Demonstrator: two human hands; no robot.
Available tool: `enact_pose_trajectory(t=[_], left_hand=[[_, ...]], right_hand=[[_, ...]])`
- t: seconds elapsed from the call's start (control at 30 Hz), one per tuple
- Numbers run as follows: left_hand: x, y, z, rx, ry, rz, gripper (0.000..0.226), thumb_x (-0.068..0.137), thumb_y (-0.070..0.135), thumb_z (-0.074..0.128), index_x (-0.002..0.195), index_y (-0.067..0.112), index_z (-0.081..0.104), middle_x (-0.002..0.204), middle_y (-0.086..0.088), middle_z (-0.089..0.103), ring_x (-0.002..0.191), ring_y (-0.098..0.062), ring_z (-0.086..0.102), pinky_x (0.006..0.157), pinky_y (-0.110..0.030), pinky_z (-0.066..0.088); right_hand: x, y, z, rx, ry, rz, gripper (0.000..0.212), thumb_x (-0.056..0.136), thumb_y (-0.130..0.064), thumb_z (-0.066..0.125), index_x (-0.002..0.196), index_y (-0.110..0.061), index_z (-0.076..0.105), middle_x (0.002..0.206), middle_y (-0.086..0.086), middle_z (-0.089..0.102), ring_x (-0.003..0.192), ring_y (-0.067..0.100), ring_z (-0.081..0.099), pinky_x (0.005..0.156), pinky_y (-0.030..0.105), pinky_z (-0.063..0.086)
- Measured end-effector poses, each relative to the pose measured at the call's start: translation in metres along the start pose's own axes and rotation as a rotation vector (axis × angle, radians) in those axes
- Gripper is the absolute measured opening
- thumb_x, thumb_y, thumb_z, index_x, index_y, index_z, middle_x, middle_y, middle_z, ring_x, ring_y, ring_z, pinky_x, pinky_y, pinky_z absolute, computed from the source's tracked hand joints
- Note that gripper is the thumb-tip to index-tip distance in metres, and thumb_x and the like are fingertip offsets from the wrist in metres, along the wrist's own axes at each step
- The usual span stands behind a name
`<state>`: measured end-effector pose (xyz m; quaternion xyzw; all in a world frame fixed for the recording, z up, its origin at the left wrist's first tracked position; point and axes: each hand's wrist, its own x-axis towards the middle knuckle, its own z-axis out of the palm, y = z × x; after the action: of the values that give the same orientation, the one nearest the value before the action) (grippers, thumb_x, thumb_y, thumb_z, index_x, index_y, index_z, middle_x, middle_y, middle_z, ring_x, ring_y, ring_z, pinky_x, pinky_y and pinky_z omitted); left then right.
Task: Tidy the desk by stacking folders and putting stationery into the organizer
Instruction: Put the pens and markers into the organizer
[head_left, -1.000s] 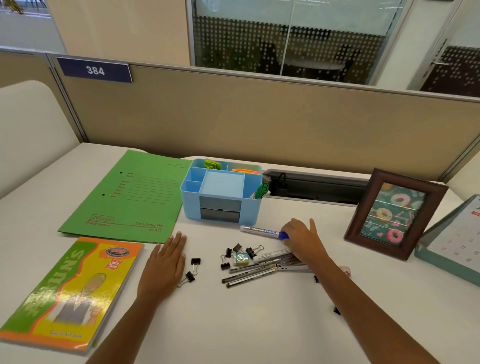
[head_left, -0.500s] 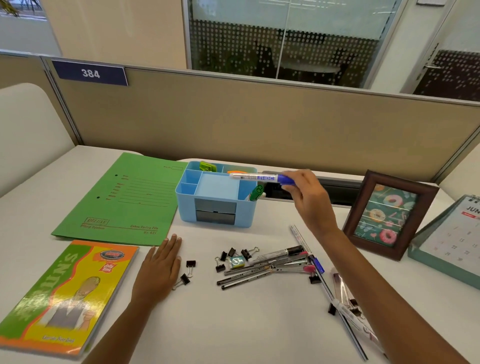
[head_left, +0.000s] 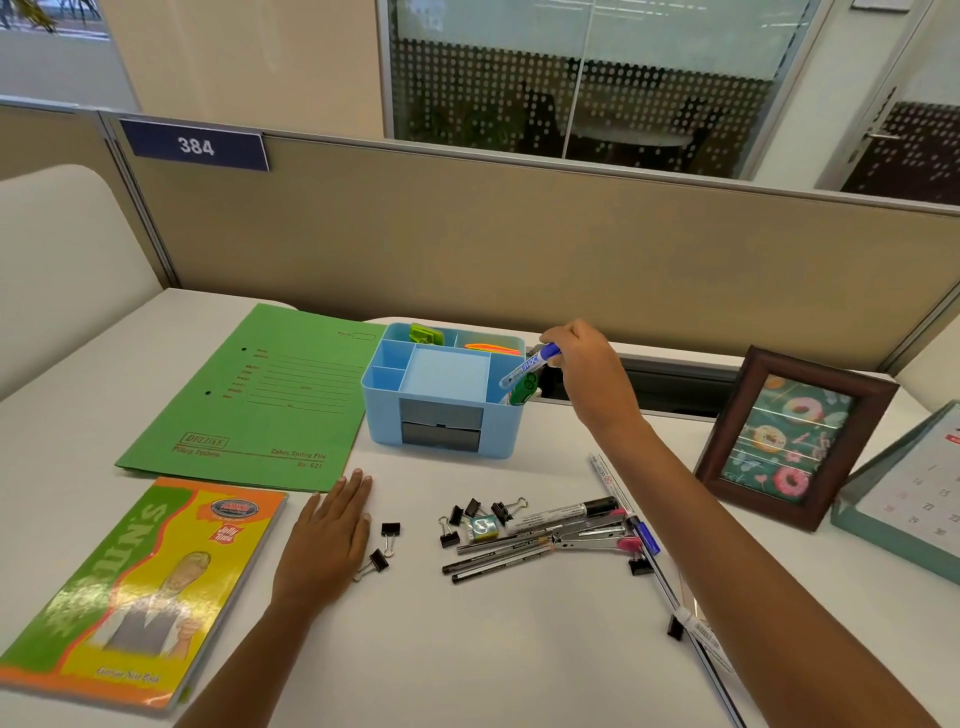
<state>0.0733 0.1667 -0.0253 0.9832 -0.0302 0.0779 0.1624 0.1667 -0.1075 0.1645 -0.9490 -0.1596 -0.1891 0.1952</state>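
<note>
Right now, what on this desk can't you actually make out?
All in the head view:
- The blue marker: its cap end is wrapped by the right hand; whether its lower end is inside the organizer is unclear.
- The green marker: its lower body is hidden behind the organizer wall.
- The drawers: closed, contents hidden.
- The calendar: cut off by the right edge.
- Print on the pens: too small.

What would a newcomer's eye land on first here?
The right hand holds a blue-capped marker angled down towards the right-hand compartment of the light blue organizer, midway across the desk. In front of it lies a loose heap of pens and binder clips. The bright green folder lies left of the organizer, with the left hand flat beside its near corner.
</note>
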Motion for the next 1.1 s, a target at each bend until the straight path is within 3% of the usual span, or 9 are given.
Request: enact_pose_trajectory(t=[0.13, 0.27, 0.37, 0.47, 0.53, 0.67, 0.9, 1.1], left_hand=[[-0.001, 0.000, 0.000, -0.003, 0.006, 0.009, 0.072, 0.078, 0.049, -0.004, 0.139, 0.012, 0.005, 0.147, 0.008, 0.005, 0.134, -0.005, -0.001, 0.111, -0.028, 0.002], [0.000, -0.002, 0.001, 0.009, 0.021, 0.008, 0.075, 0.080, 0.048, -0.001, 0.143, 0.011, 0.017, 0.150, 0.003, 0.015, 0.135, -0.006, 0.003, 0.112, -0.030, 0.004], [0.000, -0.001, 0.001, 0.007, 0.028, 0.015, 0.076, 0.080, 0.047, -0.001, 0.143, 0.011, 0.019, 0.150, 0.003, 0.016, 0.135, -0.007, 0.005, 0.112, -0.030, 0.005], [0.000, -0.001, 0.001, 0.010, 0.029, 0.015, 0.076, 0.080, 0.047, -0.001, 0.143, 0.011, 0.019, 0.149, 0.004, 0.015, 0.135, -0.006, 0.004, 0.112, -0.030, 0.005], [0.000, -0.002, 0.002, 0.013, 0.035, 0.012, 0.074, 0.081, 0.046, 0.000, 0.143, 0.010, 0.020, 0.150, 0.001, 0.018, 0.135, -0.007, 0.006, 0.112, -0.031, 0.007], [0.000, -0.003, 0.002, 0.024, 0.037, 0.016, 0.073, 0.082, 0.046, 0.001, 0.143, 0.009, 0.021, 0.150, -0.001, 0.021, 0.134, -0.008, 0.007, 0.112, -0.032, 0.008], [0.000, -0.002, 0.002, 0.008, 0.028, 0.011, 0.074, 0.082, 0.047, 0.002, 0.142, 0.008, 0.021, 0.150, -0.001, 0.022, 0.136, -0.011, 0.012, 0.112, -0.034, 0.010], [0.000, -0.002, 0.001, 0.006, 0.024, 0.008, 0.075, 0.081, 0.047, 0.001, 0.143, 0.010, 0.022, 0.150, 0.000, 0.022, 0.137, -0.011, 0.012, 0.113, -0.033, 0.009]], right_hand=[[0.004, -0.001, 0.007, 0.143, -0.070, 0.081, 0.033, 0.089, 0.000, 0.050, 0.121, -0.007, 0.052, 0.119, 0.018, 0.052, 0.110, 0.026, 0.051, 0.080, 0.033, 0.050], [-0.006, 0.007, 0.011, 0.316, 0.036, 0.192, 0.032, 0.091, 0.000, 0.044, 0.121, -0.007, 0.052, 0.119, 0.016, 0.055, 0.108, 0.022, 0.051, 0.070, 0.010, 0.037], [-0.030, 0.024, 0.022, 0.353, 0.056, 0.292, 0.031, 0.089, 0.005, 0.044, 0.118, -0.004, 0.054, 0.115, 0.017, 0.057, 0.101, 0.022, 0.054, 0.076, 0.019, 0.035], [-0.057, 0.049, 0.039, 0.144, -0.235, 0.369, 0.033, 0.088, 0.005, 0.049, 0.119, -0.006, 0.055, 0.117, 0.016, 0.059, 0.102, 0.026, 0.057, 0.082, 0.028, 0.044], [-0.075, 0.063, 0.045, -0.050, -0.420, 0.323, 0.031, 0.089, -0.001, 0.050, 0.117, -0.013, 0.059, 0.120, 0.009, 0.060, 0.107, 0.024, 0.054, 0.091, 0.034, 0.041], [-0.095, 0.069, 0.045, -0.335, -0.600, 0.245, 0.028, 0.093, -0.015, 0.048, 0.119, -0.023, 0.057, 0.123, 0.003, 0.057, 0.115, 0.021, 0.045, 0.092, 0.038, 0.034], [-0.097, 0.065, 0.049, -0.513, -0.526, 0.072, 0.023, 0.094, -0.022, 0.047, 0.115, -0.020, 0.056, 0.120, 0.003, 0.056, 0.112, 0.021, 0.046, 0.087, 0.036, 0.036], [-0.084, 0.057, 0.035, -0.247, -0.429, 0.096, 0.014, 0.094, -0.023, 0.047, 0.105, -0.018, 0.055, 0.101, 0.001, 0.060, 0.090, 0.016, 0.049, 0.073, 0.024, 0.031]])
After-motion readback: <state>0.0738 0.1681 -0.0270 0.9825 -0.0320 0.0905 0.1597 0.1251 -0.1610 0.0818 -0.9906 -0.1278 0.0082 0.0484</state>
